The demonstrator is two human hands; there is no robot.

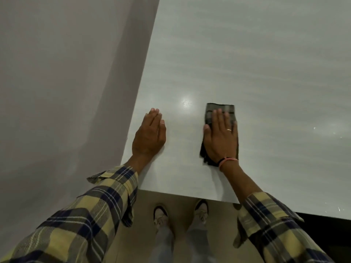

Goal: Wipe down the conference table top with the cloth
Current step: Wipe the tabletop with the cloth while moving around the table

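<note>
1. The right hand [221, 137] lies flat, fingers straight, pressing the dark folded cloth [218, 112] onto the pale counter [266, 73].
2. The left hand [150, 135] rests open on the counter near its corner, well apart from the cloth.

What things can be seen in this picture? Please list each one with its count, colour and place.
table top: one, pale grey-white, fills the upper right.
cloth: one, dark, folded, on the table under the right hand.
floor: grey, left of the table; beige below its near edge.
shoes: two, light, on the floor below the table edge.
wristband: one, pink, right wrist.
ring: one, right hand.
sleeves: two, yellow-blue plaid.
left hand: flat on the table.
right hand: flat, presses the cloth.
</note>
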